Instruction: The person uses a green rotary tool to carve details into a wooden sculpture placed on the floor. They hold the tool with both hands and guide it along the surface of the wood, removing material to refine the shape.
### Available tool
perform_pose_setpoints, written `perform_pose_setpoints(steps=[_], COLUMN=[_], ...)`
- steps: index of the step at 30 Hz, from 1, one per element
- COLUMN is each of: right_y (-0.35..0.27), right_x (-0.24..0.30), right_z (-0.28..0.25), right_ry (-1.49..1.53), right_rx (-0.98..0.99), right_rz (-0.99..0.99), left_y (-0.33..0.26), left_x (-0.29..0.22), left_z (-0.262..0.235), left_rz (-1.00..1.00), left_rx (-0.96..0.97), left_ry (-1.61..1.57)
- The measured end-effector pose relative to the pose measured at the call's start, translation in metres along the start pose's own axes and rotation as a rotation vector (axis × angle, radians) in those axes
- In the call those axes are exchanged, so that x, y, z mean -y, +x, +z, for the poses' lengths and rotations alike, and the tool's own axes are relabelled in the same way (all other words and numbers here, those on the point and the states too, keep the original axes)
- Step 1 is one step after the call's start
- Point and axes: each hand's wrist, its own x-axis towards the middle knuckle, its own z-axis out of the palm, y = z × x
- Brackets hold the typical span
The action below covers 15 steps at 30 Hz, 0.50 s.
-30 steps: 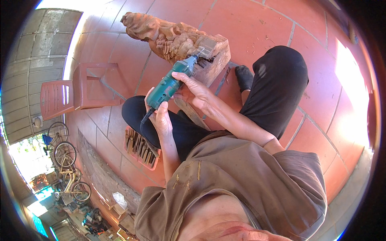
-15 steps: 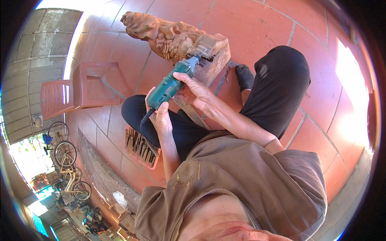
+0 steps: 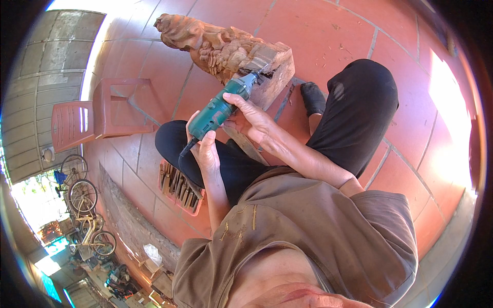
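Both my hands hold a green die grinder [image 3: 214, 111]. My left hand [image 3: 205, 149] wraps round its rear end, close to the black cord. My right hand [image 3: 250, 114] grips the body nearer the nose, thumb on top. The grinder's thin bit reaches the end block of a carved wooden sculpture [image 3: 226, 51], beside a dark hollow in the wood; whether the bit touches is too small to tell. The sculpture lies on its side on the floor, its carved folds and rounded shapes stretching to the far left. A wooden piece [image 3: 246, 145] sits under my right wrist, partly hidden.
A pink tray [image 3: 194, 209] of several chisels [image 3: 177, 184] lies by my left leg. Farther left stands a reddish plastic chair [image 3: 110, 110]. Bicycles [image 3: 84, 205] and clutter occupy the far left. Wood chips are scattered on the red tiled floor [image 3: 328, 31]. My bent legs flank the work.
The grinder's nose has shifted very slightly against the block, and my right knee has moved a touch to the right. Both hands keep their hold.
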Motion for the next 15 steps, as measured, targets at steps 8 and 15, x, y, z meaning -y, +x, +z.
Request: perform_pose_setpoints(steps=[8,15], right_y=[-0.0039,-0.0007], right_x=[0.0012,0.0024], right_z=[0.0020,0.0054], right_ry=[-0.026,-0.062], right_rx=[0.002,0.011], right_rz=[0.024,0.056], left_y=[-0.0030,-0.0033], left_x=[0.0012,0.0017], left_z=[-0.0006,-0.0018], left_rz=[-0.002,0.021], left_rx=[-0.024,-0.051], left_ry=[0.002,0.023])
